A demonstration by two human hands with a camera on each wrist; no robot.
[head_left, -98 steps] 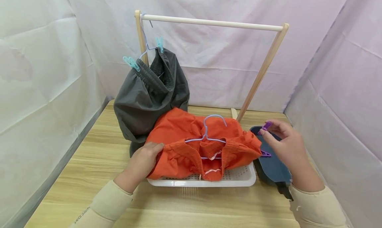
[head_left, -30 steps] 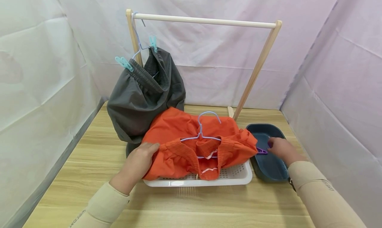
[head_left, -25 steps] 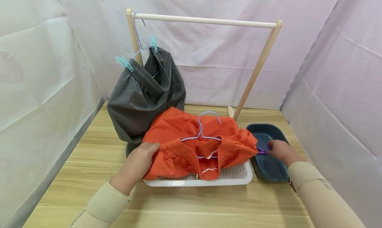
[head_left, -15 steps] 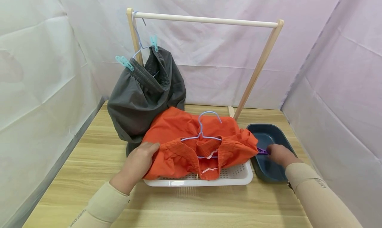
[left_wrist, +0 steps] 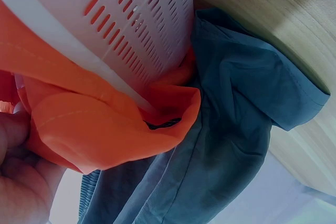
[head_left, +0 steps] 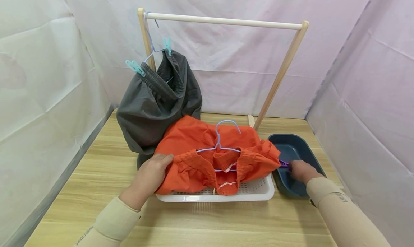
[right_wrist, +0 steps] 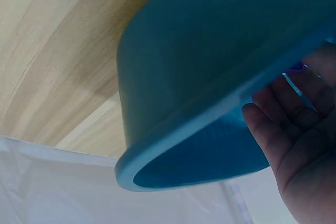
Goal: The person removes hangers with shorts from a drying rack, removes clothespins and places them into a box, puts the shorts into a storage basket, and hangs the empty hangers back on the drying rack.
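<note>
Orange pants [head_left: 181, 168] with an elastic waistband and white drawstring lie over a white basket [head_left: 258, 193]. A light-blue hanger [head_left: 218, 139] is inside the waistband. My left hand [head_left: 153, 173] grips the left end of the waistband; the left wrist view shows its fingers [left_wrist: 21, 171] pinching the orange cloth. My right hand [head_left: 304, 171] reaches inside a dark-blue basin [head_left: 288, 141]. In the right wrist view something purple [right_wrist: 295, 68], apparently a clothespin, sits between its fingers. A purple clothespin [head_left: 284, 163] sticks out at the pants' right end, partly hidden by cloth.
Grey pants [head_left: 155, 110] hang at the left from a wooden rack [head_left: 226, 21] on another hanger, with two light-blue clothespins [head_left: 135, 67] at the waistband. They touch the orange pants. White cloth walls [head_left: 372, 107] enclose the wooden table [head_left: 81, 189].
My right hand, holding a purple clothespin above the basin at first, has lowered into it and moved slightly left and down toward the pants' end. The left hand has kept its grip.
</note>
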